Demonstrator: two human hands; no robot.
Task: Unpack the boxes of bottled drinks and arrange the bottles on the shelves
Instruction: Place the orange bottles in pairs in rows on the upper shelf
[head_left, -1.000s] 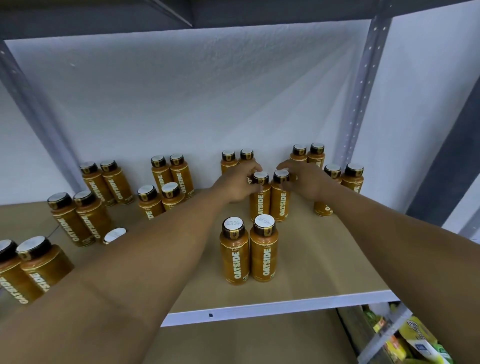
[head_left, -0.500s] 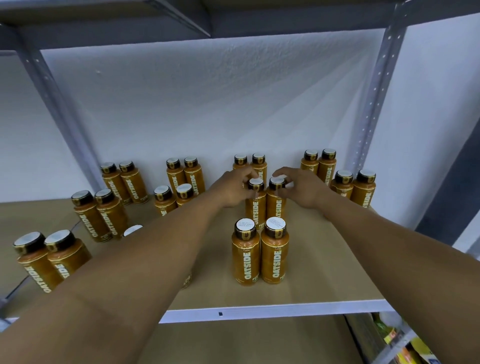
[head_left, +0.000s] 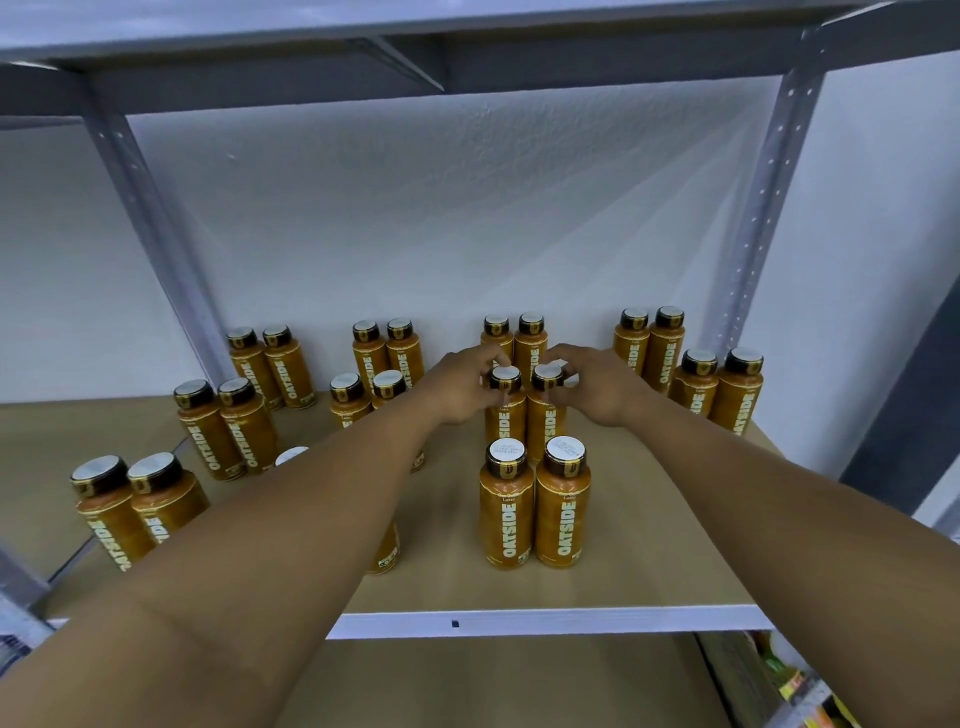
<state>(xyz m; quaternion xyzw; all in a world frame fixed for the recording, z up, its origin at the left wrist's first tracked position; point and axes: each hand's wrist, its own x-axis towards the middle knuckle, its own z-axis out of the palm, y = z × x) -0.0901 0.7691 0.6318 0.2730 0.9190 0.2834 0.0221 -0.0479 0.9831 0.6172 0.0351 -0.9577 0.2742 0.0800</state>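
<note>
- This looks like a shop's stock shelving or a storeroom; I can't tell which.
- Grey steel uprights (head_left: 763, 208) with punched holes carry a plain board shelf (head_left: 649, 561).
- Identical orange "OATSIDE" bottles (head_left: 506, 509) stand in pairs, the same label repeated throughout.
- Bright packaged goods (head_left: 800, 691) fill the tier below.
- Behind it all is a bare white wall (head_left: 415, 218).

Tan shelf board (head_left: 649, 561), orange bottles (head_left: 535, 512) standing upright in pairs (labelled OATSIDE)
</note>
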